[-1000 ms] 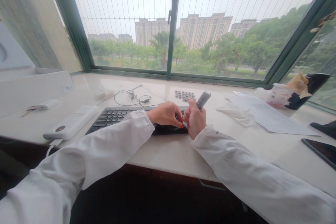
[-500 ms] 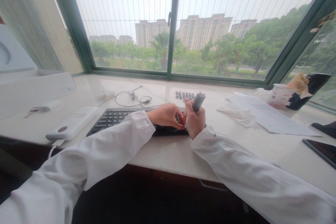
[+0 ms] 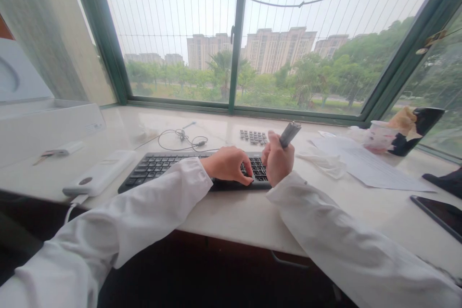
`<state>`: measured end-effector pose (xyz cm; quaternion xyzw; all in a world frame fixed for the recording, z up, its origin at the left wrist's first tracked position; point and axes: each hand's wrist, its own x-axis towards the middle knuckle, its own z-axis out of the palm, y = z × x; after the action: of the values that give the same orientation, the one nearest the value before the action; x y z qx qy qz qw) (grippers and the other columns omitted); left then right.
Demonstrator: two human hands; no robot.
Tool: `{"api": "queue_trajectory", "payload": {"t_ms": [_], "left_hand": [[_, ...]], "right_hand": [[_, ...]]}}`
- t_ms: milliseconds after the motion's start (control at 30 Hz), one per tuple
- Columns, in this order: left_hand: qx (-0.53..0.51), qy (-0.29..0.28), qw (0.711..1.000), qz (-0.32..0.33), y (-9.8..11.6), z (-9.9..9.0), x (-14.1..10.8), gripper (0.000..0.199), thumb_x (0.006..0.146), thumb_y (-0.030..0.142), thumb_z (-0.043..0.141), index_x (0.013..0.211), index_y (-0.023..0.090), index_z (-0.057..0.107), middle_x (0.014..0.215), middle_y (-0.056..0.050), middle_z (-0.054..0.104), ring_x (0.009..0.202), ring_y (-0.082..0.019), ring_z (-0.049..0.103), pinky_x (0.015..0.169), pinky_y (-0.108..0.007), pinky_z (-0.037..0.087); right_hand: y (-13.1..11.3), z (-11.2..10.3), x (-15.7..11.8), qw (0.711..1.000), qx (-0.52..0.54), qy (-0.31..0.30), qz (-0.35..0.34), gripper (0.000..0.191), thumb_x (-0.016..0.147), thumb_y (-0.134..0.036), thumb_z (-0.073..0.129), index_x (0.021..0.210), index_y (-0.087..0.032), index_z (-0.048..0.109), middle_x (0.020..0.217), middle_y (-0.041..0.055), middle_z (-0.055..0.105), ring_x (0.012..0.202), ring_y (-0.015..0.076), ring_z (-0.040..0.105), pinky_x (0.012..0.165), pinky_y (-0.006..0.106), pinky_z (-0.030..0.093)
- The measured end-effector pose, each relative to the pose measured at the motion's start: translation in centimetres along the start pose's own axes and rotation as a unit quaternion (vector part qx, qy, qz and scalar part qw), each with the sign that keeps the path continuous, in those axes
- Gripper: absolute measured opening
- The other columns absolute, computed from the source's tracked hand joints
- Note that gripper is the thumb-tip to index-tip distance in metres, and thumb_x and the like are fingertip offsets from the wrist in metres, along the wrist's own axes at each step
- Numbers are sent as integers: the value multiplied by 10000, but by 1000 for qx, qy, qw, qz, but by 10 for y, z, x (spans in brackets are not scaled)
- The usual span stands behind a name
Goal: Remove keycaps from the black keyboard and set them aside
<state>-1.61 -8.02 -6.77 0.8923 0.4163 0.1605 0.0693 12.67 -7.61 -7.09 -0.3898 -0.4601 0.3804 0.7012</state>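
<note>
Right hand (image 3: 279,160) grips grey tool (image 3: 290,133); left hand (image 3: 228,162) over keyboard (image 3: 156,166), fingers curled narrow, can't tell if holding anything

Keycaps (image 3: 253,137) lie behind the keyboard (image 3: 155,166), power bank (image 3: 101,173) left, paper (image 3: 378,167) right

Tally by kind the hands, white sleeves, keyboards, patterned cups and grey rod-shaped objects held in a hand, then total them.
Hands, left hand and right hand: 2
White sleeves: 2
Keyboard: 1
Patterned cup: 1
Grey rod-shaped object: 1
Total: 7
</note>
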Motion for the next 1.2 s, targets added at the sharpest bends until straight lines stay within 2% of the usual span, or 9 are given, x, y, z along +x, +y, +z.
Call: {"api": "queue_trajectory", "payload": {"t_ms": [133,233,300,433,567,767,967,1100,1200], "left_hand": [[39,8,999,21,3,-2,-1,207,697,458,720,756,266,767,690,17,700,628,-130,585,600,-234,355],[32,1,999,44,2,-5,-2,274,714,527,721,810,274,767,765,25,715,647,-123,590,607,-230,356],[10,-24,997,69,-1,-8,-1,279,727,514,731,885,287,766,867,30,724,658,-107,596,616,-218,367],[-40,-76,989,117,-12,-12,1,301,740,463,750,994,302,754,1004,28,712,699,-89,613,634,-193,395],[-57,-74,986,139,-18,-12,1,309,741,450,754,1010,298,753,973,19,712,741,-100,618,657,-188,412],[-17,-53,989,138,-19,-12,2,275,770,461,727,997,309,758,926,20,719,698,-100,594,662,-198,396],[62,-20,993,99,-3,-12,-2,215,798,485,687,919,330,772,906,35,726,707,-110,617,614,-222,359],[106,1,991,80,11,-11,-9,158,839,418,646,850,326,774,885,44,730,669,-102,603,569,-238,310],[104,11,993,60,18,-10,-12,152,834,368,632,819,307,770,879,45,729,686,-111,609,585,-243,322]], "right_hand": [[-5,-3,13,986,113,-8,125,446,821,-323,584,548,-238,243,384,-117,181,321,43,137,310,221,117],[-9,-4,16,976,125,-37,175,418,851,-262,541,554,-229,247,386,-118,172,325,39,125,317,210,101],[-10,-6,19,972,126,-47,191,407,867,-244,518,563,-226,249,385,-117,174,325,39,122,317,207,96],[-8,-11,28,968,131,-60,204,396,891,-231,488,574,-222,252,383,-116,178,330,40,110,319,204,87],[-4,-14,33,962,147,-63,221,394,901,-230,477,579,-219,252,380,-115,181,332,42,107,318,199,90],[5,-11,26,952,155,-81,253,391,908,-220,457,578,-217,247,371,-115,176,329,41,95,314,193,77],[7,-10,27,957,148,-76,239,383,896,-218,471,580,-219,254,378,-117,185,322,40,107,311,193,79],[3,-13,32,963,157,-52,212,388,895,-231,476,577,-221,253,378,-115,187,320,42,113,306,195,89],[3,-12,31,962,160,-56,213,388,889,-233,481,582,-224,243,378,-115,180,324,44,106,303,195,88]]}}
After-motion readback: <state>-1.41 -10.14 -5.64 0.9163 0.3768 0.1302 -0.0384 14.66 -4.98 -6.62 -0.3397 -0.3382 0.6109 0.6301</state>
